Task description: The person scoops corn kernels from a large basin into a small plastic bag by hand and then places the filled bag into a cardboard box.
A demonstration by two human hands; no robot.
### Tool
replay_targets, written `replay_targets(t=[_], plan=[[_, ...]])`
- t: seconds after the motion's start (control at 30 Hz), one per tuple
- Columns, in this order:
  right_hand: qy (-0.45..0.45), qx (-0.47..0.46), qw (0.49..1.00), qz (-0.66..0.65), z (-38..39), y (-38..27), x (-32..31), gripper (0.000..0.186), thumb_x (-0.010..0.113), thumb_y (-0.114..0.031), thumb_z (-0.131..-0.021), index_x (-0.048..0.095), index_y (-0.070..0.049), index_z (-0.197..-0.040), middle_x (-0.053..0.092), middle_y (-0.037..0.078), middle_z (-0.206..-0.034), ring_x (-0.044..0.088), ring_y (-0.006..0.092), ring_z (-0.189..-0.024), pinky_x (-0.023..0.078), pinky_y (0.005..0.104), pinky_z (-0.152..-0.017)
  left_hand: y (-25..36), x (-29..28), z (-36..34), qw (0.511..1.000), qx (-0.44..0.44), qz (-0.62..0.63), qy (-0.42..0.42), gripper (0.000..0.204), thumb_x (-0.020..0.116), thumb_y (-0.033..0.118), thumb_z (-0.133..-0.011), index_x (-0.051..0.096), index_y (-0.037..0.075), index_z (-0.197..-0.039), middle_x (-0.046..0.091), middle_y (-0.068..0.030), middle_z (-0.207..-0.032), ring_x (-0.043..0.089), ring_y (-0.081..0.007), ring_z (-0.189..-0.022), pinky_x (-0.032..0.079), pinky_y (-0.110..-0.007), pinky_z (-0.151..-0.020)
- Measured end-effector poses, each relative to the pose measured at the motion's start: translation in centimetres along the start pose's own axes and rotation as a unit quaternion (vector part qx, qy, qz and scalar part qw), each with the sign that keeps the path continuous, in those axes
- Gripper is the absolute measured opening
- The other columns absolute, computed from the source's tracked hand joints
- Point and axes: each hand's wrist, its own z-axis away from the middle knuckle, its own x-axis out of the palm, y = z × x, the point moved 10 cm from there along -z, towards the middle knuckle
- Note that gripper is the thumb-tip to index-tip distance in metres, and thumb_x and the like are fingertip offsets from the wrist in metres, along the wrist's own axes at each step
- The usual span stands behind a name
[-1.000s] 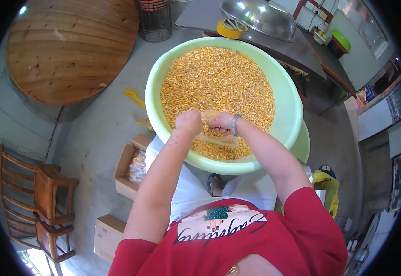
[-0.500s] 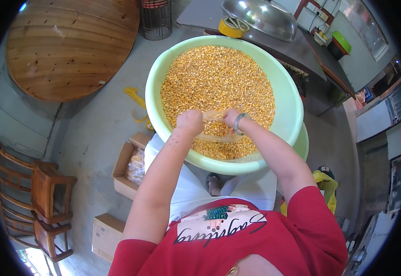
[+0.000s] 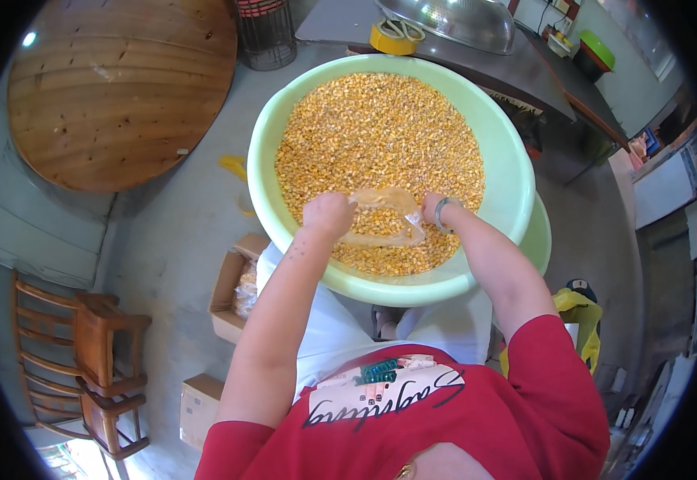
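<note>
A clear plastic bag [image 3: 391,200] is stretched between my two hands, just over the heap of yellow corn kernels [image 3: 380,128]. Its mouth is spread, and kernels show inside or through the film. My left hand [image 3: 329,214] is closed on the bag's left edge, fingers curled in. On the opposite side, my right hand [image 3: 436,208] pinches the other edge, a bangle round its wrist. The kernels fill much of a wide pale green basin [image 3: 509,172], which rests above my knees. Whether kernels lie in the bag or only beneath it, I cannot tell.
Another green tub [image 3: 538,240] shows under the basin's right side. A cardboard box [image 3: 224,296] with plastic-wrapped contents stands left of my legs. Beyond the basin, a table [image 3: 336,24] bears yellow tape [image 3: 394,38] and a metal lid [image 3: 452,20]. Wooden chairs [image 3: 96,344] are at left.
My right hand has moved right, away from the left, and the bag's mouth has spread wider between them. My left hand has stayed nearly in place. The view has shifted slightly.
</note>
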Motion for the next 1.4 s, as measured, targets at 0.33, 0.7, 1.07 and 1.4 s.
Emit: replay_targets(t=[0.33, 0.7, 1.07, 1.4], plan=[[-0.068, -0.029, 0.997, 0.002, 0.8, -3.7, 1.8, 0.044, 0.064, -0.038, -0.069, 0.064, -0.006, -0.098, 0.063, 0.012, -0.099, 0.061, 0.0237, -0.091, 0.048, 0.0348, -0.076, -0.8, 1.0, -0.6, 0.999, 0.007, -0.049, -0.006, 0.025, 0.06, 0.025, -0.07, 0.063, 0.007, -0.087, 0.062, -0.0138, -0.091, 0.059, -0.0285, -0.087, 0.048, -0.039, -0.075], [-0.026, -0.001, 0.994, -0.102, -3.7, -0.6, 3.9, 0.03, 0.066, -0.031, -0.071, 0.066, -0.006, -0.087, 0.066, 0.012, -0.079, 0.063, 0.0225, -0.066, 0.049, 0.0344, -0.058, -0.5, 0.3, -0.3, 0.998, -0.018, -0.058, -0.004, 0.021, 0.057, 0.018, -0.071, 0.064, 0.006, -0.087, 0.062, -0.0145, -0.093, 0.06, -0.0287, -0.089, 0.048, -0.038, -0.076], [-0.162, -0.152, 0.842, -0.491, 4.9, -8.2, -4.0, 0.035, 0.052, -0.034, -0.084, 0.046, -0.013, -0.056, 0.035, -0.006, -0.046, 0.026, 0.0047, -0.036, 0.021, 0.0226, -0.034, -0.7, -0.7, 0.1, 0.998, -0.047, -0.033, 0.02, 0.02, 0.05, 0.012, -0.076, 0.064, 0.004, -0.088, 0.063, -0.0166, -0.093, 0.061, -0.03, -0.088, 0.049, -0.039, -0.076], [0.01, -0.143, 0.965, -0.219, 0.0, -15.9, -1.8, 0.032, 0.055, -0.038, -0.078, 0.066, -0.008, -0.075, 0.064, 0.01, -0.073, 0.06, 0.0183, -0.064, 0.046, 0.0298, -0.059, -0.4, -0.5, 0.8, 0.997, -0.024, -0.074, -0.023, 0.022, 0.06, 0.018, -0.074, 0.063, 0.007, -0.093, 0.063, -0.012, -0.096, 0.061, -0.0252, -0.091, 0.048, -0.035, -0.077]])
